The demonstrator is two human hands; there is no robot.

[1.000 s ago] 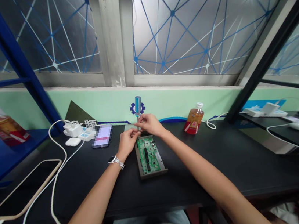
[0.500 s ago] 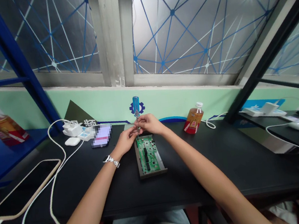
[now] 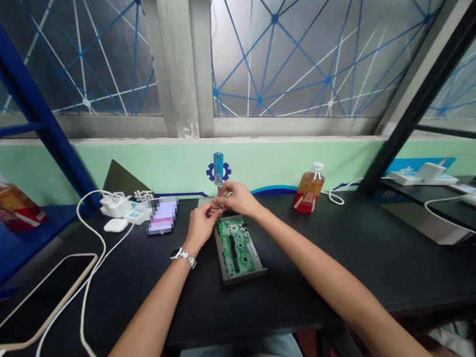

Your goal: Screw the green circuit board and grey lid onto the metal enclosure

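Observation:
A screwdriver [image 3: 218, 166] with a blue handle stands nearly upright over the far end of a green circuit board [image 3: 238, 243]. The board lies in an open metal casing [image 3: 245, 277] on the black desk. My right hand [image 3: 239, 198] pinches the screwdriver's shaft below the handle. Close against it, my left hand [image 3: 202, 223] has its fingertips closed at the lower shaft. The fingers hide the screwdriver's tip and the board's far left corner.
Right of my hands stands a drink bottle [image 3: 309, 189]. On the left are a blurred-screen phone [image 3: 162, 217], a power strip [image 3: 136, 211], a white case [image 3: 115, 225], a larger phone [image 3: 38, 301] and looping white cables [image 3: 83, 318]. The wall [image 3: 262, 160] rises behind.
The screwdriver's handle leans slightly further right. My left wrist has shifted a little to the right, while the board and casing stay in place.

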